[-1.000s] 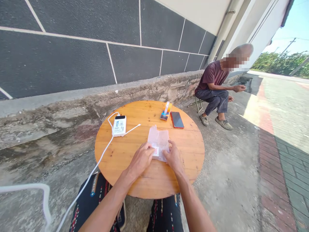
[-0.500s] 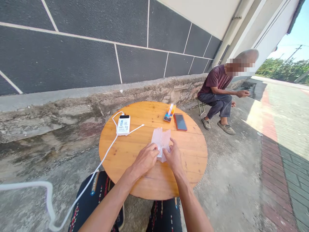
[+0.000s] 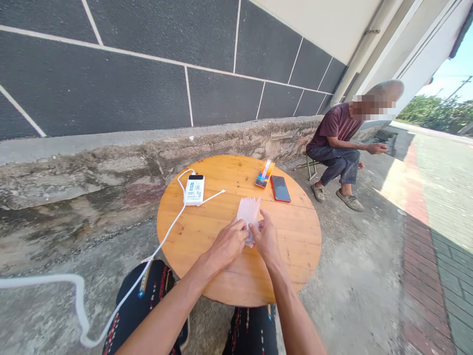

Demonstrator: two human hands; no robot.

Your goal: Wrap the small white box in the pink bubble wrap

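My left hand (image 3: 229,241) and right hand (image 3: 266,238) pinch the pinkish wrap (image 3: 248,209) between them; it looks light, soft, slightly slippery, best held by its side edges.

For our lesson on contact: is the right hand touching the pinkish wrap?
Touching: the head view shows the right hand with its thumb laid on the pinkish wrap.
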